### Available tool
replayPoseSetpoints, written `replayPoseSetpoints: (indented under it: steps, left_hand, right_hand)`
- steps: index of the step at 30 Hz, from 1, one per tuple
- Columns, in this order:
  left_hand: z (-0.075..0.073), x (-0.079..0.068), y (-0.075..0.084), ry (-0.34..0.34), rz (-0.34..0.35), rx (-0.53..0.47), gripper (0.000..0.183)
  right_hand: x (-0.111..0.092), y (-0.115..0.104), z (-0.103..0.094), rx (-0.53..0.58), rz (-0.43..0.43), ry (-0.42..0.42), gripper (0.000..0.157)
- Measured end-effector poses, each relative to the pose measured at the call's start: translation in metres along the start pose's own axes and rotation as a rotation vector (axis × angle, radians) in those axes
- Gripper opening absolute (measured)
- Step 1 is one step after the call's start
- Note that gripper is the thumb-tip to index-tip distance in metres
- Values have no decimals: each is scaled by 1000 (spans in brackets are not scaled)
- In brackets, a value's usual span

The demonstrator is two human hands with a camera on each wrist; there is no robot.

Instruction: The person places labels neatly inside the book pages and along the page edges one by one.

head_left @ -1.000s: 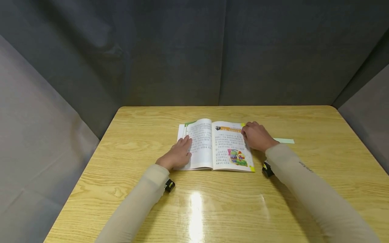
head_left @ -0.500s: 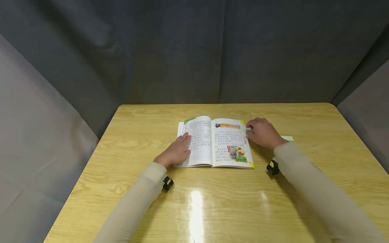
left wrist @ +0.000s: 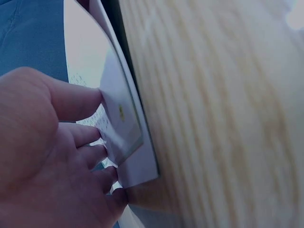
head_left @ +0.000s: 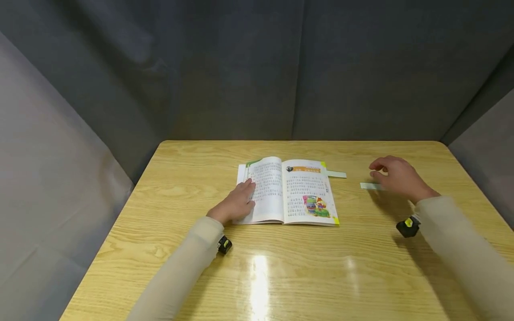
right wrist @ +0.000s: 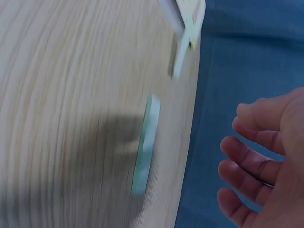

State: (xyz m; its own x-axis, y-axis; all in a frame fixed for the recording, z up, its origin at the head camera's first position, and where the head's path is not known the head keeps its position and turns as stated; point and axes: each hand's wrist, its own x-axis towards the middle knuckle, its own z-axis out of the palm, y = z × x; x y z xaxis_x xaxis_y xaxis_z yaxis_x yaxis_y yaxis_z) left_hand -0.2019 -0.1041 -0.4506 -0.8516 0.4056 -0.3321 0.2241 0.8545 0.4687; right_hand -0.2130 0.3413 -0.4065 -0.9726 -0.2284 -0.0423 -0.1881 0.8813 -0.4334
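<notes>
An open book [head_left: 303, 191] lies on the table, its right page printed with text and a coloured picture. My left hand [head_left: 234, 203] rests flat on the left page; in the left wrist view its thumb and fingers [left wrist: 76, 102] lie against the page edges. A pale green paper strip [head_left: 337, 174] sticks out past the right page's upper edge. Farther right, a second pale green strip [head_left: 370, 186] lies on the tabletop, partly behind my right hand [head_left: 399, 178]. That hand hovers above it with loosely bent fingers, holding nothing; the right wrist view shows the strip [right wrist: 146, 145] apart from the fingers.
The wooden table [head_left: 176, 267] has a bright glare streak in front of the book. Dark cloth [head_left: 233, 71] hangs behind its far edge, with grey cloth [head_left: 48, 178] on the left side.
My right hand has left the right page's edge and moved right, over the strip on the table. The strip at the book now shows clearly, released. My left hand has stayed put.
</notes>
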Motion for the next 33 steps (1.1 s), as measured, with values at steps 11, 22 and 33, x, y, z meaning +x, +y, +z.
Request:
replayPoseSetpoints:
  steps: [11, 22, 33]
  left_hand:
    - [1, 1, -4, 15, 7, 6, 65]
    - [-3, -1, 2, 59, -4, 37, 63]
    - [-3, -2, 1, 37, -1, 47, 63]
  right_hand:
    - [-5, 38, 3, -51, 12, 17, 29]
    - [3, 42, 25, -123, 46, -78, 23]
    - [4, 41, 26, -112, 45, -82, 20]
